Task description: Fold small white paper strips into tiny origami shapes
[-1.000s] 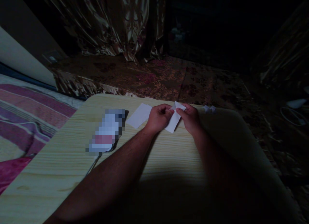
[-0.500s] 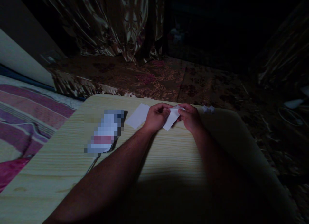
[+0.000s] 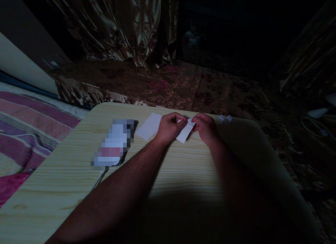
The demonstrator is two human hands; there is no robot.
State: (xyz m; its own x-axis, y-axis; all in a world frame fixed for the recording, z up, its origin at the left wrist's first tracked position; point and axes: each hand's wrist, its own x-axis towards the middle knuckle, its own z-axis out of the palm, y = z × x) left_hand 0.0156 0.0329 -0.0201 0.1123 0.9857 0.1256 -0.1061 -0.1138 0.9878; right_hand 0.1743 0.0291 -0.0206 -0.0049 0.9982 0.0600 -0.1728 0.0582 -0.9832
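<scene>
Both hands meet over a small white piece of paper [image 3: 185,132] near the far edge of a light wooden table [image 3: 183,174]. My left hand [image 3: 169,128] pinches its left side with curled fingers. My right hand [image 3: 206,129] pinches its upper right corner. The paper is folded and its lower corner rests on the table. A second white paper sheet [image 3: 148,126] lies flat just left of my left hand.
A blurred-out object [image 3: 113,143] lies on the table's left part with a thin cable [image 3: 101,177] trailing from it. Small folded white paper pieces [image 3: 226,118] sit at the far edge to the right. A striped blanket [image 3: 28,132] and dark patterned fabric surround the table.
The upturned top corner of the paper has been pressed down and the paper now looks smaller. Both hands have stayed in nearly the same place.
</scene>
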